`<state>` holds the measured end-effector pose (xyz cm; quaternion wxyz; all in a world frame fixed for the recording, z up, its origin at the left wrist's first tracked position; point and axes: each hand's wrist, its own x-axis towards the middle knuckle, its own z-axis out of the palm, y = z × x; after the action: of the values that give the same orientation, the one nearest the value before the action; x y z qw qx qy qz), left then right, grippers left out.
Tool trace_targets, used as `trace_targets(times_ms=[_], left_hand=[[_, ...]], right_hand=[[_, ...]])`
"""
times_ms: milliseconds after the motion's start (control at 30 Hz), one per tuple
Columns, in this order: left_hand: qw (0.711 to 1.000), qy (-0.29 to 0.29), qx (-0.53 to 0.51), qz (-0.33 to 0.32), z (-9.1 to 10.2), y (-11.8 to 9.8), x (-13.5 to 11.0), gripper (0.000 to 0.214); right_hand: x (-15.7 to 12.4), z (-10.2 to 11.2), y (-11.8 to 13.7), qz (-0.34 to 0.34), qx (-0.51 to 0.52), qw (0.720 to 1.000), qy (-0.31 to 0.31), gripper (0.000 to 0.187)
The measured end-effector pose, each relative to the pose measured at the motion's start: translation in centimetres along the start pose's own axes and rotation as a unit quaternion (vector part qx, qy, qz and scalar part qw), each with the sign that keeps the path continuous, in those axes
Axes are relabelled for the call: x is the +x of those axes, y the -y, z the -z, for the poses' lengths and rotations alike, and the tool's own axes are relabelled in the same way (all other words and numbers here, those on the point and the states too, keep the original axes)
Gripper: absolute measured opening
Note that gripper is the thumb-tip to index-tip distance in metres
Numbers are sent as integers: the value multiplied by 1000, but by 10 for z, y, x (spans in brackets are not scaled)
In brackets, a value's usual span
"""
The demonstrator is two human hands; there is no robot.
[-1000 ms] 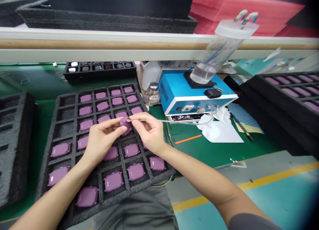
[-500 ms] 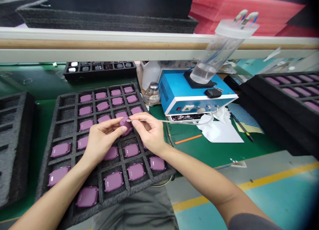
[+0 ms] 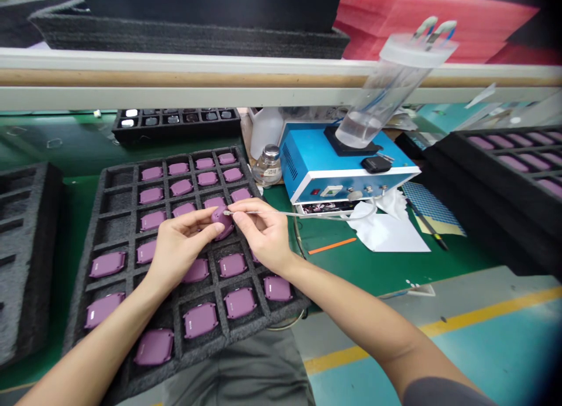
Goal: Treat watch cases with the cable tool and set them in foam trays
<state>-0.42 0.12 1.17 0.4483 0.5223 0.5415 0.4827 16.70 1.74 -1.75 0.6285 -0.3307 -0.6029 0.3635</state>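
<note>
Ctr. of frame: the L hand [image 3: 182, 242] pinches a purple watch casing [image 3: 218, 216], tipped up betw. thumb and fingers, while the R hand [image 3: 266, 236] pinches a thin pale line [image 3: 307, 215] (tube or cable, can't tell) close to its end, the tip at the casing's far edge. Whether the tip is seated or merely touching can't be told. Next to nothing has changed in the last sec. bar a slight shift of view; casing, tip and grip match, so the work appears held at one spot.

Below the hands, a dark foam tray [image 3: 116, 227] carries more purple casings [image 3: 239, 302], one per compartment. The line runs R twd. the front of a blue box [image 3: 307, 142], a clear cylinder [image 3: 373, 95] tilted on top w/ liquid in its btm. Just L of the box: a glass bottle [image 3: 267, 166] w/ metal cap. Near side, on the green tabletop [image 3: 364, 271]: an orange strip [image 3: 332, 246] and white paper [image 3: 397, 236]. Far R, a black tray [image 3: 465, 207] w/ purple pcs.; far L, a second foam tray [image 3: 30, 265].
</note>
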Motion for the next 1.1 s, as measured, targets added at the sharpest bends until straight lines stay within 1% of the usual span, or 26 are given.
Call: trace_targets(times_ms=[333,767,933,1100], left_hand=[[1000,-8,5,6,-1,-1,0,53],[1000,-8,11,1,0,0,0,53],[1000,-10,8,-1,-1,-1,-1,50],[1000,-11,-9,11,-2,-3,-2,50]], right_hand=[[0,0,1,-9,-4,1000,2,13],[1,0,1,0,-10,1000,1,14],[1,1,0,2,-8,1000,3,12],[-1,1,-1,4,-9,1000,6,11]])
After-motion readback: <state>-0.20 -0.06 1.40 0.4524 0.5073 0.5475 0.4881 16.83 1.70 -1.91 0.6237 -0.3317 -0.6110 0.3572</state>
